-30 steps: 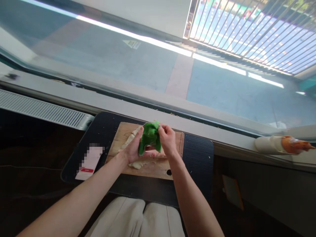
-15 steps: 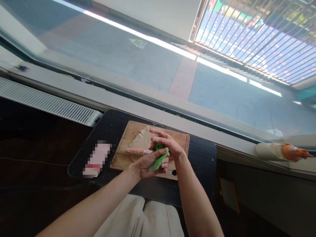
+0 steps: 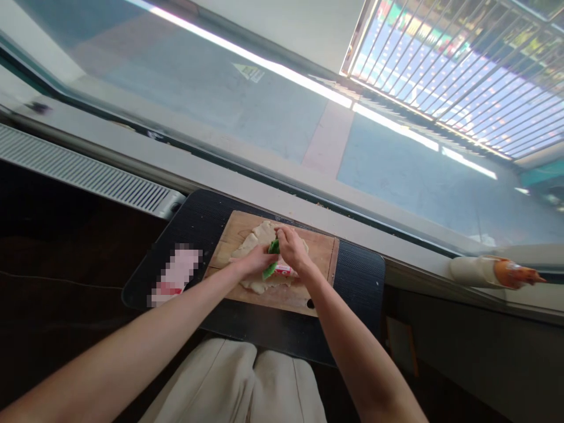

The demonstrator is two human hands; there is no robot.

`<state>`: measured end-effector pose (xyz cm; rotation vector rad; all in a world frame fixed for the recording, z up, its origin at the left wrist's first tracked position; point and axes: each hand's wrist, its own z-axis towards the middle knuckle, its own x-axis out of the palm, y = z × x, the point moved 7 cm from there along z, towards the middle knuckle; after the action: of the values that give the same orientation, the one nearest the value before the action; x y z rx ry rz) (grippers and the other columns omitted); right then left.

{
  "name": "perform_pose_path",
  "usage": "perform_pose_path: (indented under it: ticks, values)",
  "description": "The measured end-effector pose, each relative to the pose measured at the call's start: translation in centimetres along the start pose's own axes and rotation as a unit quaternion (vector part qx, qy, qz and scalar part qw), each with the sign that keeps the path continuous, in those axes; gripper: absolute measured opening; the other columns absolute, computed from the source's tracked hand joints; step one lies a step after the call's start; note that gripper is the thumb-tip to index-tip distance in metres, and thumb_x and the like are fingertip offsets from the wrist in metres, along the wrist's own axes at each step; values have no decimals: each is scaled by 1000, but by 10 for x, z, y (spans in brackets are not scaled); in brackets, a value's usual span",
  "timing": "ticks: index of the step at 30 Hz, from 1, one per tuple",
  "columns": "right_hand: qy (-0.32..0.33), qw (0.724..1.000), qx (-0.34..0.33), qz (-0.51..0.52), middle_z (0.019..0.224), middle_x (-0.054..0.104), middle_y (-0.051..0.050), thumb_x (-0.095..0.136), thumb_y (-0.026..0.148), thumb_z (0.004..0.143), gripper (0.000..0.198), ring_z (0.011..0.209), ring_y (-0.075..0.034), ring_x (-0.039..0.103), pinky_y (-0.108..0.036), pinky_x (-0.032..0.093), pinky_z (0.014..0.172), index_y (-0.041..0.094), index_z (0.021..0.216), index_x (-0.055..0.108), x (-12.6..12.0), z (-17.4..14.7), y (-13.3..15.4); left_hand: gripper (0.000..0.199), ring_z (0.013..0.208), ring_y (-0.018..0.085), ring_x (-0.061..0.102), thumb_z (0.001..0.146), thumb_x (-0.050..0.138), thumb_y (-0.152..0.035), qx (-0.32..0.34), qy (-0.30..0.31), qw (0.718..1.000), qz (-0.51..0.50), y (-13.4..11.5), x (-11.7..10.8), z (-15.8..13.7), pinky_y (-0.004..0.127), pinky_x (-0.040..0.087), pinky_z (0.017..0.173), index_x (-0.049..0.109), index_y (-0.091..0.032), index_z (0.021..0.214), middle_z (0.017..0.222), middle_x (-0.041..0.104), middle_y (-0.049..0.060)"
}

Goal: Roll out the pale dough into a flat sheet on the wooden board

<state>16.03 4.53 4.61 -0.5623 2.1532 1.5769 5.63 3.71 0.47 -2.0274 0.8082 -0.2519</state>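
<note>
Farther forward now: left hand [image 3: 257, 259] and right hand [image 3: 291, 247], both curled closed on green piece [image 3: 270, 269] over dough [image 3: 254, 240].

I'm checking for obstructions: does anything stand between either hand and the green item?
Nothing visible does: the left hand meets the green item directly, and the right hand is close against it.

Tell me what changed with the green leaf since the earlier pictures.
The green leaf, spread open above the wooden board a second ago, is now bunched and apparently lower, close over the dough. The left hand keeps hold of it; the right hand is at its upper end, grip partly hidden. Dough and board stay on the black table.
</note>
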Motion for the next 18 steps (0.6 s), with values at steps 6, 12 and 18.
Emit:
perform_pose_path:
  ticks: [6,12,18]
  values:
    - [110,899,-319,-281,137,46,-12,42,13,91,45,124,-22,44,-40,41,101,23,135,42,3,-63,19,11,55,14,55,54,65,-21,-66,208,976,19,-17,3,-17,25,42,49,64,-19,64,61,63,0]
    - [123,896,-159,-395,96,67,-14,39,17,94,22,86,-22,64,-32,50,75,15,104,59,10,-20,3,5,57,17,55,50,62,-15,-19,108,967,232,-33,16,7,25,39,51,59,-18,52,56,60,0]
    - [113,915,-50,-384,95,71,-14,45,12,87,23,86,-25,68,-32,50,73,15,96,66,3,2,1,19,90,32,62,54,64,-11,10,-48,955,291,-40,-6,38,37,43,81,49,-18,45,65,64,11]
